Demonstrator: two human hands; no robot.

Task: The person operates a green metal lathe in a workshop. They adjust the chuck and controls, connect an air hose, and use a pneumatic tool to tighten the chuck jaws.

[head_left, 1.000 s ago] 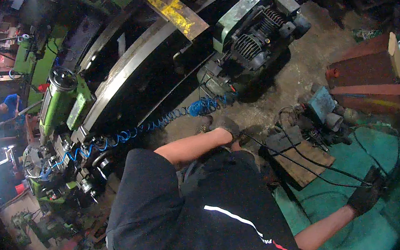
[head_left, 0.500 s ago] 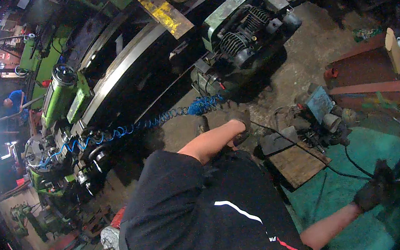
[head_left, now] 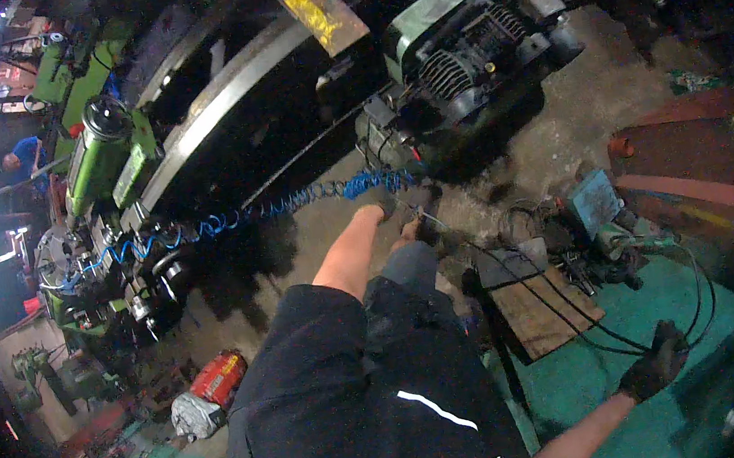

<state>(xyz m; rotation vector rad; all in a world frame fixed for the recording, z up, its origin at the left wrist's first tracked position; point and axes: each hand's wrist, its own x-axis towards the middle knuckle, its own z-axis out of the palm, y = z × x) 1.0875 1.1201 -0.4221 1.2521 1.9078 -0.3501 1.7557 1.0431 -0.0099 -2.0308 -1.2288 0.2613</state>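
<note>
A long black cable (head_left: 565, 295) runs between my two hands in two near-parallel strands. My right hand (head_left: 658, 362), in a dark glove, is closed round it over the green surface, and a loop of the cable bulges up beyond that hand. My left hand (head_left: 393, 202), also dark-gloved, is stretched forward low over the floor. Its fingers are dim, but one end of the cable span leads to it. Just beyond this hand lies a blue coiled air hose (head_left: 371, 183). My dark shoe shows beside the left hand.
An air compressor (head_left: 474, 58) stands ahead, next to a large curved metal ring (head_left: 230, 100). A green machine (head_left: 100, 151) is at left. To the right are a wooden board (head_left: 544, 308), a blue-fronted device (head_left: 592, 199), a green-covered surface (head_left: 575, 382) and reddish steel beams (head_left: 697, 182). A red-and-white bundle (head_left: 213, 391) lies at lower left.
My left hand has moved left and slightly away with the cable. My right hand has come inward. A second strand and a raised loop of cable now show.
</note>
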